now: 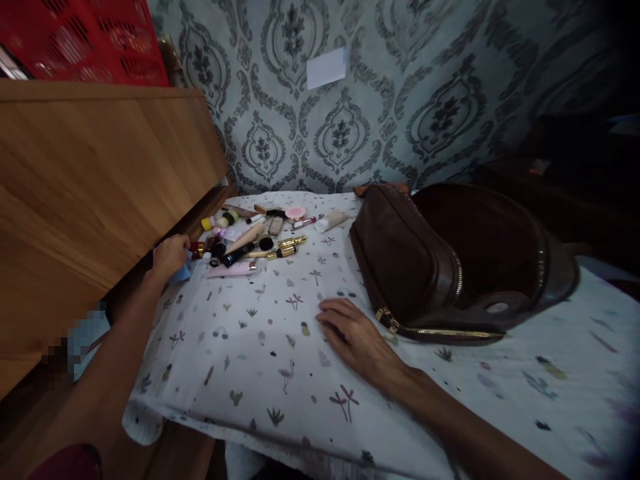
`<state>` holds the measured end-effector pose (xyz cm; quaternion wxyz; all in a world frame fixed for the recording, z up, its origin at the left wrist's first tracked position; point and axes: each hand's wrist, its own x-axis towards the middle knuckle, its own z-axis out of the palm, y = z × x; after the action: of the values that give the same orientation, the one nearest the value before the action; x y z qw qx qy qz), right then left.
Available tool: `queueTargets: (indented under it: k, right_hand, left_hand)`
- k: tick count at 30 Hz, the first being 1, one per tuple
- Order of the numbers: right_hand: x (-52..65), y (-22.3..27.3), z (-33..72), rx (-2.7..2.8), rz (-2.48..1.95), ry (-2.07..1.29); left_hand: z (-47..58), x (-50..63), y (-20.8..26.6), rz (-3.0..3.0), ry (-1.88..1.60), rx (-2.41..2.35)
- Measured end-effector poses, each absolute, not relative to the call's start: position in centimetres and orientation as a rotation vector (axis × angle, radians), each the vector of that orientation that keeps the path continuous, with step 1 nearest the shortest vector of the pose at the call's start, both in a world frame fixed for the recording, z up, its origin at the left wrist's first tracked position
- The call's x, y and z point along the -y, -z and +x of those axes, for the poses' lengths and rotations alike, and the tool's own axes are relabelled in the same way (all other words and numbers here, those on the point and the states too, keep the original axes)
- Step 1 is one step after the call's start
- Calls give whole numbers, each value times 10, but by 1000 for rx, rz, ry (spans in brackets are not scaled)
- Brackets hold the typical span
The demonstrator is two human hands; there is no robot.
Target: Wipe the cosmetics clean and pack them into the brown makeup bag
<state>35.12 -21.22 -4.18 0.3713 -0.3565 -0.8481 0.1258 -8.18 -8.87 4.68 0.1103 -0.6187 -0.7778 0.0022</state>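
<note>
My left hand (171, 257) is at the left edge of the bedding, its fingers closed over a light blue cloth (183, 272). Right beside those fingers is a small red-and-gold bottle (198, 250); whether they grip it as well I cannot tell. A loose pile of cosmetics spreads to its right: a pink tube (233, 269), a black tube (239, 255), gold tubes (283, 252), a pink round compact (295, 213) and a cream tube (331, 221). My right hand (353, 340) rests on the printed sheet with nothing in it, fingers loosely extended, near the brown leather bag (400, 260).
The bag lies unzipped on the right of the sheet (260, 360). A wooden cabinet (110, 180) borders the left side, with a red plastic basket (95, 43) on top. Behind is a patterned wall (340, 133) bearing a white paper (327, 69).
</note>
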Motion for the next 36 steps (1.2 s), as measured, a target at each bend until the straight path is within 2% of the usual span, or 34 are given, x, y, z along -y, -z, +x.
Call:
queueTargets:
  k: [7,25,36]
  right_hand:
    - [212,42,351,2188,-936,-356]
    - [214,42,351,2201,-932,-325]
    - [213,44,353,2228,-916,-294]
  left_hand:
    - [-75,77,-32,-1988,-35,2207]
    - [-73,67,-39,-1935,-120,2198]
    - [-76,116,-48,-1768,-45,2292]
